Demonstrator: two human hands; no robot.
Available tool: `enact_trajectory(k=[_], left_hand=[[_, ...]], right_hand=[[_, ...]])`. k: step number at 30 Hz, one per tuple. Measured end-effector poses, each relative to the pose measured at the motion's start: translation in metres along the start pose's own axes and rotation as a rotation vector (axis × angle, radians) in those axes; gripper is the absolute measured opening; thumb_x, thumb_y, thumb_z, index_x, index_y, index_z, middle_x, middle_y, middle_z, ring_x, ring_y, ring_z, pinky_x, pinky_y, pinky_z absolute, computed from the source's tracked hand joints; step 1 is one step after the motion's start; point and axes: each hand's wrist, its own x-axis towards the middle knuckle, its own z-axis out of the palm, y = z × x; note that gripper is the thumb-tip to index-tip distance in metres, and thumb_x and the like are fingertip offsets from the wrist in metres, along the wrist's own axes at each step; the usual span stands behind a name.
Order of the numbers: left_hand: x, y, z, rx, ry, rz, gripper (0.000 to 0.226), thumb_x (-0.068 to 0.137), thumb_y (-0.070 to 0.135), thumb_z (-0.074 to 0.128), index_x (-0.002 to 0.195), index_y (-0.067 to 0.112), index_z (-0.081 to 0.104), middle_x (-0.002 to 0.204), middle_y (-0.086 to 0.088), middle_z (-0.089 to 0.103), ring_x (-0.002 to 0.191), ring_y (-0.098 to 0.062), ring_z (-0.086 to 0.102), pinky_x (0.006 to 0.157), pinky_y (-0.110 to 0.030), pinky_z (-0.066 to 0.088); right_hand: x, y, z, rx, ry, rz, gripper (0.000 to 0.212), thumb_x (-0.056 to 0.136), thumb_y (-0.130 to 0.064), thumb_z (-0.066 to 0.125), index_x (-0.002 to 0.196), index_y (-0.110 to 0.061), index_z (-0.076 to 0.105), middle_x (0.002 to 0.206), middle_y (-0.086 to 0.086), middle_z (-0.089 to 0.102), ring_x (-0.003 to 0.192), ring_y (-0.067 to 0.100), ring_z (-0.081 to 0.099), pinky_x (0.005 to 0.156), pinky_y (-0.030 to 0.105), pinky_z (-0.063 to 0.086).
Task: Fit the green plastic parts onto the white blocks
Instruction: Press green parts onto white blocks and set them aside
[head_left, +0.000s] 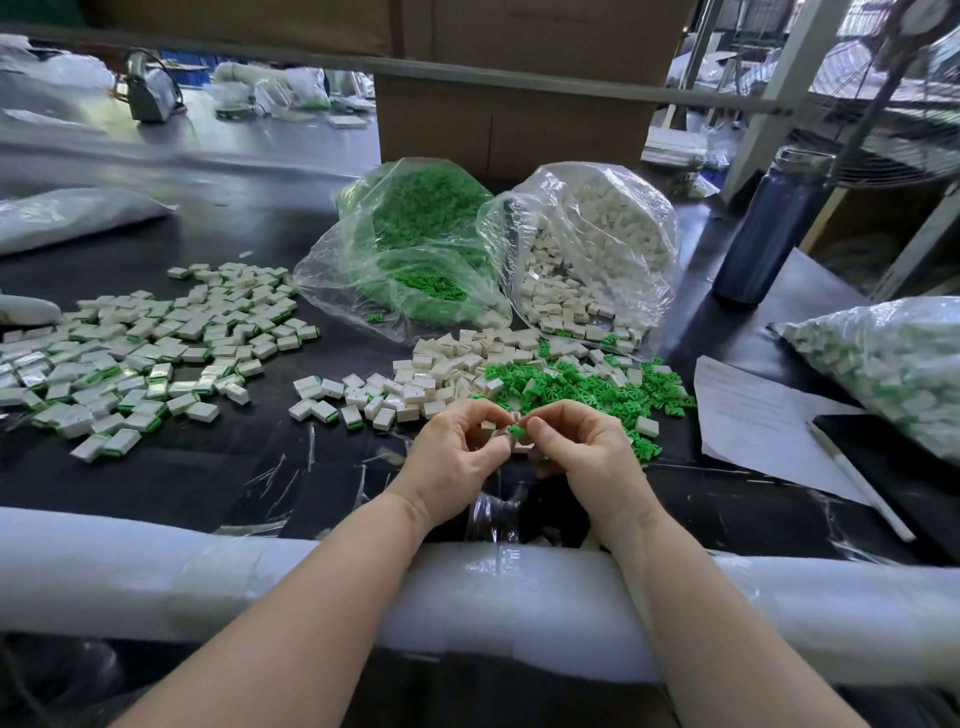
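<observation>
- Head view: both hands meet just above the near part of the black table (218, 467). The left hand (457, 462) has its fingers curled and holds a white block (506, 435) at the fingertips; the block is mostly hidden, so I cannot tell how its long axis lies.
- The right hand (582, 452) pinches one green part (516, 431) between thumb and forefinger. The part sits at the very tips, pointing left toward the block.
- The green part is touching or almost touching the block, on its right side. The coming move, in my judgement, is a short push from right to left, with the left hand keeping the block steady.
- The right hand is nearer to the loose green parts (587, 384), which lie just beyond it and to its right. The unfitted white blocks (415, 384) lie just beyond the left hand.
- The finished blocks (145, 358), white with a green edge, are spread well apart on the left side of the table.
- Farther back lie two open clear bags: the green bag (410, 249) and, beside it, the white bag (597, 249). A sealed bag (893, 364) lies at the right, near a paper sheet (753, 415) and a pen (857, 483).
</observation>
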Motion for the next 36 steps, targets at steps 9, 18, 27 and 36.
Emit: enact_trajectory(k=[9,18,27,36], left_hand=[[-0.0005,0.0010,-0.0006,-0.037,-0.070,0.055,0.016,0.085,0.003,0.062,0.087,0.019,0.061,0.114,-0.007,0.041,0.082,-0.014,0.049,0.077,-0.009,0.044],[-0.0015,0.0009,-0.0011,0.001,-0.133,0.070,0.020,0.084,0.008,0.064,0.086,0.028,0.062,0.112,-0.006,0.044,0.085,-0.012,0.050,0.081,-0.013,0.044],[-0.0019,0.0029,-0.0004,0.053,-0.170,0.061,0.016,0.084,0.002,0.063,0.093,0.015,0.064,0.112,-0.011,0.045,0.098,-0.009,0.048,0.085,-0.003,0.038],[-0.0026,0.0030,0.0009,0.084,-0.204,0.065,0.018,0.084,0.004,0.062,0.088,0.022,0.061,0.109,-0.008,0.047,0.103,-0.023,0.052,0.094,-0.025,0.043]], right_hand=[[0.0001,-0.0018,0.0027,-0.135,-0.180,0.044,0.022,0.089,-0.029,0.053,0.080,-0.016,0.069,0.067,-0.005,0.065,0.064,0.003,0.061,0.058,0.014,0.047],[0.0014,0.0024,-0.0005,-0.076,-0.177,0.108,0.007,0.090,-0.014,0.058,0.085,-0.014,0.063,0.069,-0.006,0.064,0.064,0.001,0.060,0.058,0.013,0.046],[0.0019,0.0033,-0.0018,-0.091,-0.179,0.061,0.013,0.087,-0.016,0.062,0.080,-0.018,0.072,0.070,0.008,0.064,0.063,0.009,0.056,0.057,0.015,0.046],[-0.0006,0.0017,-0.0015,0.052,-0.186,0.109,0.014,0.070,-0.026,0.068,0.074,-0.014,0.076,0.070,0.013,0.064,0.064,0.018,0.053,0.060,0.023,0.043]])
